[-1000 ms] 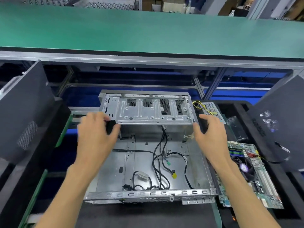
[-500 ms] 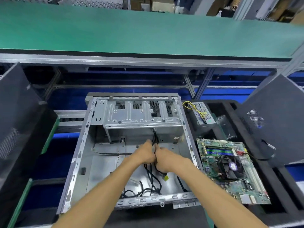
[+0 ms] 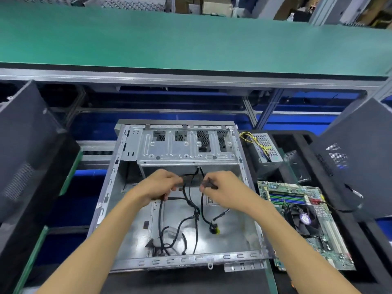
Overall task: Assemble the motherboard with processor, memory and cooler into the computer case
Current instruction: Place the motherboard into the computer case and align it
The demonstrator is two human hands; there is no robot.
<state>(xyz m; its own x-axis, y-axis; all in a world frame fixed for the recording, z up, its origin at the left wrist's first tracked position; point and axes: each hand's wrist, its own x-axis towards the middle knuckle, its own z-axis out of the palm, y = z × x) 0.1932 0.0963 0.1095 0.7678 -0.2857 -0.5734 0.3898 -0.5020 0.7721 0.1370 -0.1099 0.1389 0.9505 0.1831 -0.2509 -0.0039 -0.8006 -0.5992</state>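
Observation:
An open grey metal computer case point(image 3: 131, 262) lies flat in front of me, its drive cage point(image 3: 186, 148) at the far end. Loose black cables point(image 3: 192, 215) run across the case floor. Inside the case, my left hand point(image 3: 158, 186) grips a bundle of these cables and my right hand point(image 3: 222, 188) pinches one black cable. The green motherboard point(image 3: 305, 221), with memory sticks and a black fan cooler fitted, lies to the right of the case on black foam.
A grey power supply point(image 3: 266, 154) with yellow wires sits behind the motherboard. Black side panels lean at the left point(image 3: 25, 145) and right point(image 3: 352, 158). A green conveyor belt point(image 3: 191, 39) runs across the back above a metal frame.
My hands left the drive cage's sides, met over the cables inside the case, and have now spread apart, each holding cable. The view shifted, so the case looks larger.

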